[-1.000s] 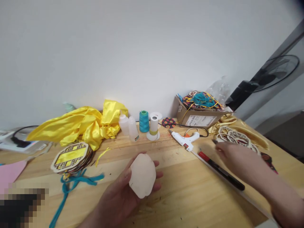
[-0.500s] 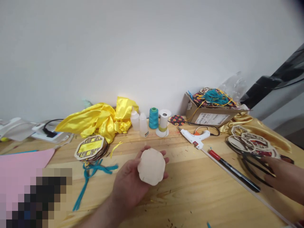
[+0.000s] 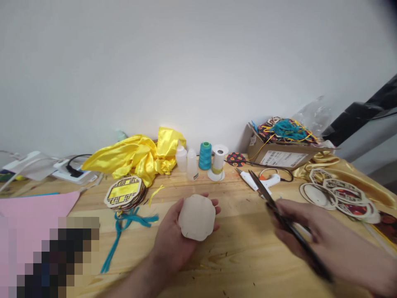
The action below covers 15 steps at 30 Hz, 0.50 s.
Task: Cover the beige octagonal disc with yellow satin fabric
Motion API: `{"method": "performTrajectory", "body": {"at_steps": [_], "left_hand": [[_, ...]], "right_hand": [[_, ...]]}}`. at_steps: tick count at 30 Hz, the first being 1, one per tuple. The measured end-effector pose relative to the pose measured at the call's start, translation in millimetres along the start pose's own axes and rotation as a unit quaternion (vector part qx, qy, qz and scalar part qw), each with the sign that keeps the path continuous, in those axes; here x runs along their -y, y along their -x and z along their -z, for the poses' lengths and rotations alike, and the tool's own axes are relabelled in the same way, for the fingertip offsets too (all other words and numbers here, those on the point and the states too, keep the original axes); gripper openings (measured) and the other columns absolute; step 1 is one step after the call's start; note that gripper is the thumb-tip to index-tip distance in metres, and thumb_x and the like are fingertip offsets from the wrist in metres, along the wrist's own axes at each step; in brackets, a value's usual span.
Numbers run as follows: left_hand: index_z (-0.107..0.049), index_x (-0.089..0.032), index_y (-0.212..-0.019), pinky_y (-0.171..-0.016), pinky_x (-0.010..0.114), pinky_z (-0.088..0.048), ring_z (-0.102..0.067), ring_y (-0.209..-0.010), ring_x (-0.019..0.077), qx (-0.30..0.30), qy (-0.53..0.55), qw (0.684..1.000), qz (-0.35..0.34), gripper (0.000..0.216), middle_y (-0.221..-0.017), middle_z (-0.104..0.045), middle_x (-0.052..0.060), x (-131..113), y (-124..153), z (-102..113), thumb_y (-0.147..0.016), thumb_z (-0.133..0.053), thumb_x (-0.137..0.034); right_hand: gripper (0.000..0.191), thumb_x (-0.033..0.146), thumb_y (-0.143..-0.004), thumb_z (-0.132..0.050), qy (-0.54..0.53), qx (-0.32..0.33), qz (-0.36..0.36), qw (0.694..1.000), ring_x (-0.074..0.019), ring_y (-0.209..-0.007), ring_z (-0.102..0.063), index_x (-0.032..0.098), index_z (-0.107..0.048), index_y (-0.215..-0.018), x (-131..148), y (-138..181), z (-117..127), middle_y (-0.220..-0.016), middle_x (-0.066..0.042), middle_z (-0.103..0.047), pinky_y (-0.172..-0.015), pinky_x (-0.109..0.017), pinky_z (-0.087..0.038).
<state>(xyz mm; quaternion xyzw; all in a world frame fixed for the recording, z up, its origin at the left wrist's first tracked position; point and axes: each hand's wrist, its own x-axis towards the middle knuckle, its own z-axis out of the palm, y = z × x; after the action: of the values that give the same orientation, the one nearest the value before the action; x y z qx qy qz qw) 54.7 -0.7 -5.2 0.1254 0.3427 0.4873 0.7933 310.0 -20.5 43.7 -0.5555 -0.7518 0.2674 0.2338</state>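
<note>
From where I stand, the left hand is palm up over the near middle of the wooden tabletop. It is half open and cupped. The pale scalloped piece lies across the palm and fingers; the thumb bears on its left edge and three fingertips show beyond its right edge. The face in view is plain.

The right hand, at near right, is closed around a dark pair of scissors. The tips point to the far left, and in this view the blades cross in front of the white glue gun. Motion blur prevents me from telling how far the blades are parted. Scissors and pale piece are clearly apart.

Far right of the gun, a cardboard box holds patterned pieces and a teal tangle of cord. Right of the gun, lattice frames lie loosely overlapped beside gold cloth. Far centre, a teal thread cone stands between two squeeze bottles and a white spool. Left, a neat lattice stack sits just nearer than the crumpled yellow cloth.
</note>
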Motion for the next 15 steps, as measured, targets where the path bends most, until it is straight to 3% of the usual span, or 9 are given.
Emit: {"method": "performTrajectory", "body": {"at_steps": [2, 6, 12, 15], "left_hand": [[-0.059, -0.006, -0.111, -0.08, 0.047, -0.05, -0.063, -0.1, 0.0335, 0.003, 0.023, 1.0, -0.013, 0.037, -0.107, -0.069, 0.021, -0.3, -1.4, 2.7, -0.089, -0.039, -0.029], [-0.066, -0.01, -0.098, -0.077, 0.048, -0.051, -0.067, -0.09, 0.0299, 0.011, 0.068, 0.997, -0.037, 0.033, -0.095, -0.073, 0.014, 0.4, -4.8, 7.1, -0.089, -0.038, -0.025], [-0.065, -0.013, -0.103, -0.084, 0.049, -0.05, -0.065, -0.094, 0.027, -0.011, 0.092, 0.995, -0.035, 0.03, -0.103, -0.071, 0.01, -1.4, -6.4, 4.8, -0.09, -0.043, -0.03], [-0.064, -0.012, -0.103, -0.08, 0.048, -0.052, -0.066, -0.092, 0.0282, -0.019, 0.081, 0.995, -0.049, 0.033, -0.102, -0.072, 0.011, -0.7, -7.2, 3.9, -0.091, -0.04, -0.032]], "right_hand": [[0.009, 0.013, -0.074, -0.052, -0.056, 0.067, 0.023, 0.996, -0.012, -0.06, -0.054, 0.021, -0.056, -0.076, 20.4, -23.2, -26.9, -0.069, 0.002, -0.061, -0.051, -0.021, -0.042], [0.012, 0.022, -0.078, -0.054, -0.052, 0.044, 0.049, 0.997, -0.0117, -0.058, -0.044, 0.021, -0.044, -0.072, 28.2, -48.9, -63.2, -0.066, 0.002, -0.051, -0.051, -0.023, -0.036], [0.034, 0.038, -0.067, -0.071, 0.072, -0.012, 0.066, 0.995, -0.0167, -0.065, -0.047, 0.02, -0.049, -0.085, 7.2, -50.6, -73.0, -0.076, -0.002, -0.055, -0.057, -0.028, -0.036], [0.03, 0.036, -0.068, -0.07, 0.096, -0.03, 0.077, 0.992, -0.0201, -0.073, -0.052, 0.019, -0.052, -0.085, -0.9, -51.6, -75.3, -0.082, -0.004, -0.058, -0.061, -0.03, -0.038]]}}
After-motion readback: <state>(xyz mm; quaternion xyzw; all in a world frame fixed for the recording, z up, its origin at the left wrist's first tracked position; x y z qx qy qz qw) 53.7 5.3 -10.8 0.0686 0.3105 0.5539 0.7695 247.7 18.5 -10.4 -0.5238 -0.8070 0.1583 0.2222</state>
